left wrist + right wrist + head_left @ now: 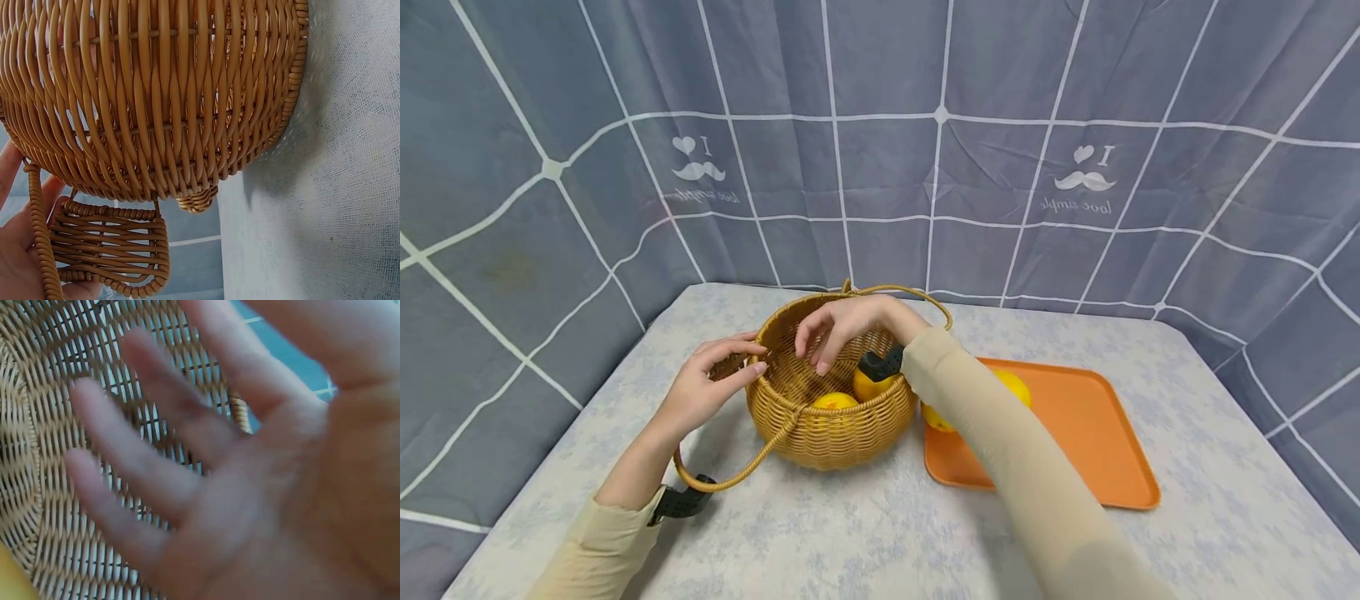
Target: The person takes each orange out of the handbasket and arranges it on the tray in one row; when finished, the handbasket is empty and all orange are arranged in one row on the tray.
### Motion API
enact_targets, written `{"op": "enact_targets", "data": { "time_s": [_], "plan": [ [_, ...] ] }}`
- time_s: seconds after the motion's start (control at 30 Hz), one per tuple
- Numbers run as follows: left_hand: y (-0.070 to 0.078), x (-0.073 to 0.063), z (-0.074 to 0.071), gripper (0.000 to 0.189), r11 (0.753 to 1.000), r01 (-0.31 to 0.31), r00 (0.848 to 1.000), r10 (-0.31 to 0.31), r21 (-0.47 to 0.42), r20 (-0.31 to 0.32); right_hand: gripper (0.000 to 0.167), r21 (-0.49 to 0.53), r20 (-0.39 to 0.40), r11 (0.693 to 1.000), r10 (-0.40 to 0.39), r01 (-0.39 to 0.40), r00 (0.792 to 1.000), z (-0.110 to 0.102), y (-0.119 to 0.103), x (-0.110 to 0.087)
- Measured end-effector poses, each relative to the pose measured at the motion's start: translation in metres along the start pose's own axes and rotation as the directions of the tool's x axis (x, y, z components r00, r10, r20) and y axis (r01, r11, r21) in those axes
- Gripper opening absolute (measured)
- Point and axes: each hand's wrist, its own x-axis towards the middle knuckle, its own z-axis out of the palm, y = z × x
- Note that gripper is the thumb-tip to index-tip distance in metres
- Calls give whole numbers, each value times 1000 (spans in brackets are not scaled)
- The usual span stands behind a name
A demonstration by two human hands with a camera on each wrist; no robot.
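Note:
A woven wicker basket (827, 433) stands on the table with its two thin handles folded outward. Inside it lie two round yellow fruits, one at the front (835, 402) and one farther right (871, 385), whose exact kind I cannot tell. With my left hand (700, 387) I grip the basket's left side, fingers and thumb about the small woven ear (112, 240). My right hand (842, 327) hovers over the basket's opening. Its fingers (125, 456) are spread and loosely bent, holding nothing, as the right wrist view shows.
Right of the basket lies an orange tray (1082, 417) with yellow fruit (1013, 386) at its left end, partly behind my right forearm. A grey-blue checked curtain (887, 167) hangs behind the pale patterned table (865, 542).

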Motion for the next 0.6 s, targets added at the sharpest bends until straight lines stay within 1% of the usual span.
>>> {"op": "enact_targets", "data": {
  "time_s": [0.13,0.2,0.33,0.5,0.6],
  "plan": [
    [3,0,0,28,1000,4,1000,-4,3,5,47,-58,72,998,33,-29,997,1,4,3],
    [3,0,-1,28,1000,4,1000,-4,2,5,48,-83,99,995,55,-47,994,2,5,4],
    [4,1,0,27,1000,2,1000,-2,0,7,48,-115,134,989,106,-91,985,5,7,6],
    [4,1,0,28,1000,-1,1000,1,-1,9,45,-164,184,975,181,-152,966,7,8,9],
    [3,1,0,28,1000,-2,1000,2,3,8,42,-165,196,973,191,-160,962,7,8,9]
  ]
}}
